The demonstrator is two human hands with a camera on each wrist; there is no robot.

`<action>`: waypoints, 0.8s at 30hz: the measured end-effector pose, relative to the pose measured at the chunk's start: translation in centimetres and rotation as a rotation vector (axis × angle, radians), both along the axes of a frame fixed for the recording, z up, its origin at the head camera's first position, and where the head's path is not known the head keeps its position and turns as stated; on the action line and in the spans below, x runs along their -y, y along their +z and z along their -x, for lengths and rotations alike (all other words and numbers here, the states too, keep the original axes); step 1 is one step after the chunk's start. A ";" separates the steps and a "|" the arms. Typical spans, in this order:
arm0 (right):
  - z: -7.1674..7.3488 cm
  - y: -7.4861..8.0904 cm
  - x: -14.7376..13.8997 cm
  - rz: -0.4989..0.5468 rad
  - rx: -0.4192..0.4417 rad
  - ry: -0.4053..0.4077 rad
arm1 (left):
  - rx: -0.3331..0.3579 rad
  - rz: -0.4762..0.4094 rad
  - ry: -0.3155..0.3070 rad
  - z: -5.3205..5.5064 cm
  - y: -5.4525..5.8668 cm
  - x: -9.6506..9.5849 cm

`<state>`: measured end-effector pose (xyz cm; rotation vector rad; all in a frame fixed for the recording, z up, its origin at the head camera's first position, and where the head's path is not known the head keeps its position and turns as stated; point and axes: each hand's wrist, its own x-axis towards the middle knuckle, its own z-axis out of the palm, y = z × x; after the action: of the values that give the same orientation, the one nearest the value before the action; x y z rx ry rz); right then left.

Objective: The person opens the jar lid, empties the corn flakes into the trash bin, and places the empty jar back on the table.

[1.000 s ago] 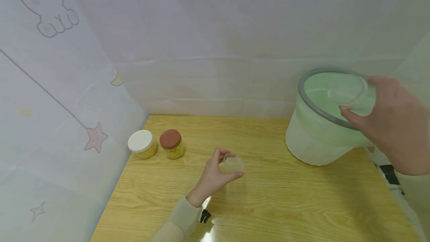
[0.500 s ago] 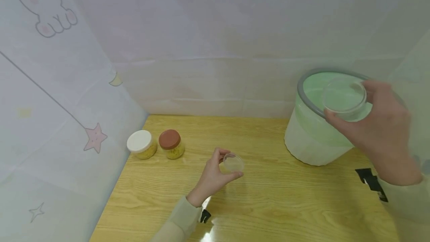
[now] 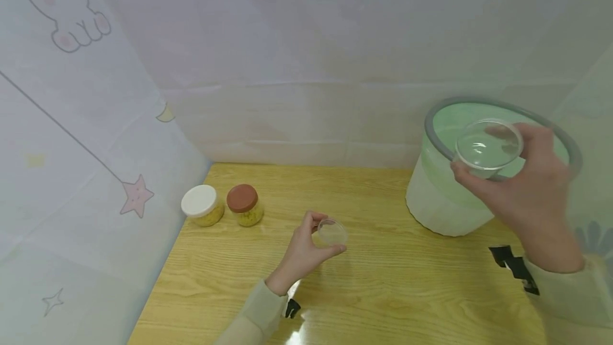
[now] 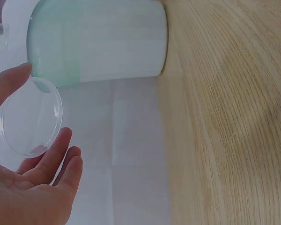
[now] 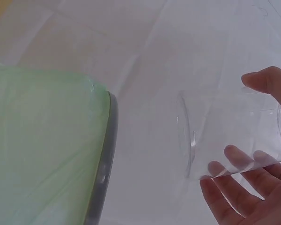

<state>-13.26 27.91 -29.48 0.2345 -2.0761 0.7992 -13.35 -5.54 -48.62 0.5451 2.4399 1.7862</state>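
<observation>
In the head view my left hand holds a clear round lid by its edge above the wooden table, thumb on one side and fingers on the other. My right hand grips a clear plastic jar around its side, its round mouth facing up toward the head camera. Nothing shows inside the jar. It overlaps the opening of a white bin in the head view; the right wrist view shows the jar above the bin's grey rim. A light green bag lines the bin.
At the table's back left stand a jar with a white lid and a jar with a red-brown lid, both with yellow contents. White sheeting hangs behind the table and along its left side.
My right hand has moved left and slightly down with the jar, from tipped over the bin to mouth-up. The left hand and the lid have stayed in place.
</observation>
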 end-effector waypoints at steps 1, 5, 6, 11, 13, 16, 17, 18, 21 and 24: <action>-0.1 0.1 0.2 0.018 0.005 0.011 | 0.002 0.002 0.001 0.0 0.0 0.0; -0.3 0.1 0.9 0.042 0.010 0.031 | 0.003 0.017 0.004 0.0 0.0 -0.1; -0.4 0.0 1.0 0.046 0.011 0.032 | 0.001 0.019 0.005 0.0 0.0 -0.1; -0.3 -0.7 1.3 0.061 0.055 0.054 | -0.006 0.020 0.003 0.0 0.0 -0.1; -0.2 -1.1 1.3 0.068 0.077 0.064 | -0.008 0.018 0.002 0.0 -0.1 -0.2; 0.0 -1.8 1.3 0.075 0.107 0.062 | -0.014 0.012 0.002 0.0 -0.1 -0.2; 0.1 -2.1 1.2 0.069 0.104 0.062 | -0.015 0.011 0.002 0.0 -0.2 -0.2; 0.2 -2.4 1.2 0.058 0.090 0.065 | -0.017 0.011 0.002 0.1 -0.2 -0.1; 0.6 -3.1 1.1 0.031 0.059 0.064 | -0.020 0.015 0.003 0.1 -0.2 -0.1; 0.8 -3.8 1.0 0.008 0.050 0.065 | -0.019 0.022 0.003 0.2 -0.1 -0.1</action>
<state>-14.04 26.92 -33.28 0.2818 -2.1207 0.8601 -13.53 -5.40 -48.76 0.5591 2.4712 1.7617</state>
